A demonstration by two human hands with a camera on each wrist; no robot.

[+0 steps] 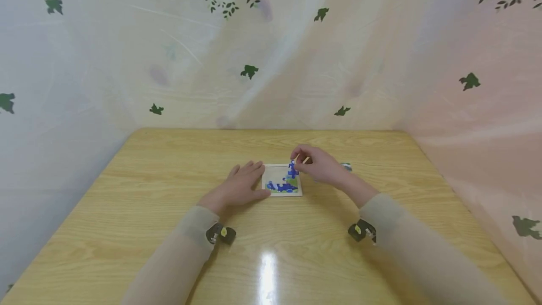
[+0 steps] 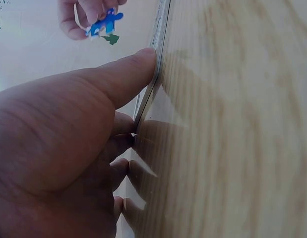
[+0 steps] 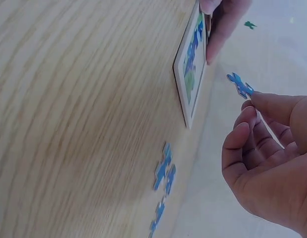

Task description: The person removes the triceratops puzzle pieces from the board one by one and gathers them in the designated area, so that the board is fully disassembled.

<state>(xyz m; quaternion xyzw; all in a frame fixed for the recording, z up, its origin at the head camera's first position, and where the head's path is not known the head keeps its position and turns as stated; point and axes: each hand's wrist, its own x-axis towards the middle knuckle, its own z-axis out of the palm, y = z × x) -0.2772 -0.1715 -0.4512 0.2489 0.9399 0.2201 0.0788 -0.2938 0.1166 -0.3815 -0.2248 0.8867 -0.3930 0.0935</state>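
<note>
A square puzzle tray (image 1: 285,195) with a pale rim lies on the table. Blue and green pieces (image 1: 281,186) fill its near side and part of its right side; the rest of its base is bare. At the tray's left edge, my left hand (image 1: 239,187) touches the rim with thumb and fingers spread fairly straight. Between thumb and forefinger, my right hand (image 1: 319,166) pinches a blue jigsaw piece (image 3: 240,85), held above the tray's right side. The right wrist view shows it clear of the tray surface.
Several loose blue jigsaw pieces (image 3: 163,166) lie on the table to the right of the tray, mostly behind my right hand in the head view. The wooden table (image 1: 169,154) meets a patterned curtain (image 1: 279,98) at the back and sides.
</note>
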